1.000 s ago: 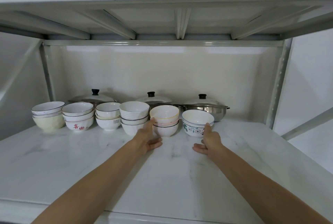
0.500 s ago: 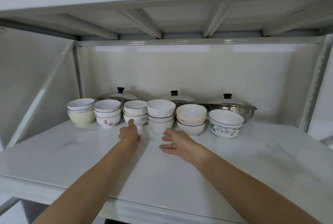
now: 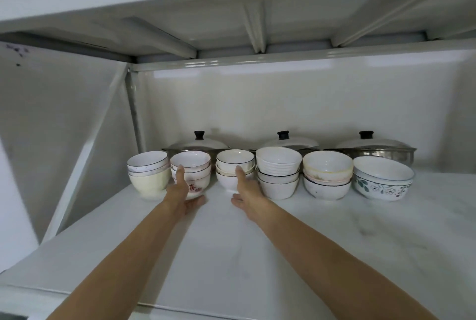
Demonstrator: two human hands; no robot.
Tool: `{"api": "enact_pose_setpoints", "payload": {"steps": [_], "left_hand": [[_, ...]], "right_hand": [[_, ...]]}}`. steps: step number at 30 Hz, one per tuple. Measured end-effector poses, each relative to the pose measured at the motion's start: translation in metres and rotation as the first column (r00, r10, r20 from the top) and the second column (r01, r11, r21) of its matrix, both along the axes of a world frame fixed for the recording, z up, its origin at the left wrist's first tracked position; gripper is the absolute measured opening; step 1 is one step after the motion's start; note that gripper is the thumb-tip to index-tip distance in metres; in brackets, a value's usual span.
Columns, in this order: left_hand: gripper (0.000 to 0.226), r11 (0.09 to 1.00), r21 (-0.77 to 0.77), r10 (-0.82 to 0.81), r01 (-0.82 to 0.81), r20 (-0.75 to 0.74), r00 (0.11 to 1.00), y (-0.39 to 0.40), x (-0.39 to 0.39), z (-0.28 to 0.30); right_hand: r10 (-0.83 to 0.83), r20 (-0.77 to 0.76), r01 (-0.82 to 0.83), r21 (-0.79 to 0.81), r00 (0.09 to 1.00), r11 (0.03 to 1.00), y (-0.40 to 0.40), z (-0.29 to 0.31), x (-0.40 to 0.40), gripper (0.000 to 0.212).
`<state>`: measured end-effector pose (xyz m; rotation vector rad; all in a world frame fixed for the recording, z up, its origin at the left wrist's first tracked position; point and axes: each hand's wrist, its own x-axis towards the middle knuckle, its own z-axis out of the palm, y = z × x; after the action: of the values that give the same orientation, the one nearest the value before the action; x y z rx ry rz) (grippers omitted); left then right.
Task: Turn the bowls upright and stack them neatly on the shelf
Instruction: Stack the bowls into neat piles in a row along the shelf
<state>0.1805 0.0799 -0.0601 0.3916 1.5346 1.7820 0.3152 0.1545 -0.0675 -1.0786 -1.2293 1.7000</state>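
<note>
Six upright bowl stacks line the shelf before three lidded pots; left hand seemingly cups the second stack, right hand spread beside the third stack.

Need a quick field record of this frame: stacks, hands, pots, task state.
bowl stacks: six upright stacks in a row on the white marble-look shelf
left hand: open, against the stack with the red-character white bowl
right hand: open, against the black-rimmed white bowl stack
behind: three lidded steel pots
overturned bowls: none visible
</note>
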Motion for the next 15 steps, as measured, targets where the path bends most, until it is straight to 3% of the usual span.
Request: {"api": "enact_pose_setpoints", "payload": {"steps": [4, 8, 15], "left_hand": [[0.059, 0.996, 0.005, -0.093, 0.093, -0.011, 0.996, 0.001, -0.015, 0.003], [0.056, 0.986, -0.046, -0.165, 0.163, -0.033, 0.986, 0.009, -0.028, 0.007], [0.067, 0.988, 0.003, -0.152, 0.152, 0.036, 0.988, 0.022, -0.049, 0.006]], "right_hand": [[-0.088, -0.036, 0.086, -0.037, 0.996, 0.996, -0.003, 0.007, -0.011, 0.069], [-0.187, -0.043, 0.185, -0.047, 0.981, 0.982, 0.009, 0.006, -0.028, 0.110], [-0.296, -0.096, 0.290, -0.072, 0.950, 0.954, 0.022, 0.002, -0.045, 0.128]]}}
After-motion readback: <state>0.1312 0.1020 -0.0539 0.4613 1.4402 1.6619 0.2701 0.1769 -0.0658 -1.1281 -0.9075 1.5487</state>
